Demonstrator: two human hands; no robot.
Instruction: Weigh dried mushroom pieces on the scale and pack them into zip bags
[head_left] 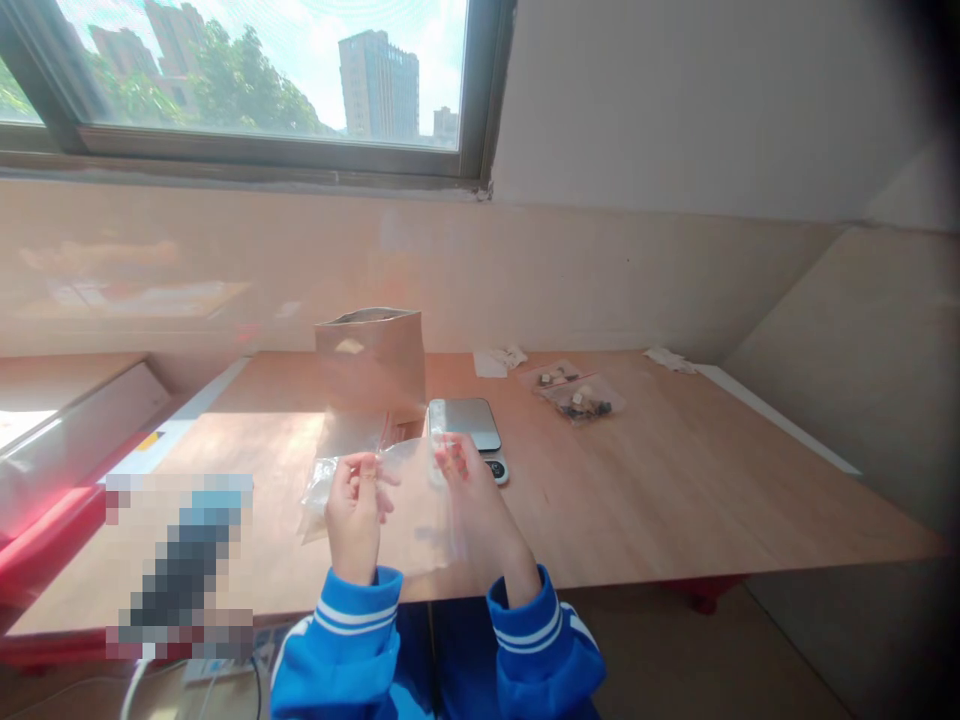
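Note:
A clear plastic bag (pixel 420 515) is stretched between my two hands above the near part of the table. My left hand (pixel 358 510) pinches its upper left edge, fingers closed. My right hand (pixel 472 490) grips the upper right edge, partly seen through the film. Just behind the right hand lies a kitchen scale (pixel 472 422) with a silver plate; the hand covers part of its control strip. Beside and behind the left hand rests a pile of clear plastic bags (pixel 319 485). I cannot make out anything inside the held bag.
A brown paper bag (pixel 371 365) stands upright behind the scale's left side. Two clear bags with small light and dark pieces (pixel 583 402) lie to the right. White scraps (pixel 499 360) sit near the wall. At the left is a pixelated patch (pixel 184 560), its content hidden.

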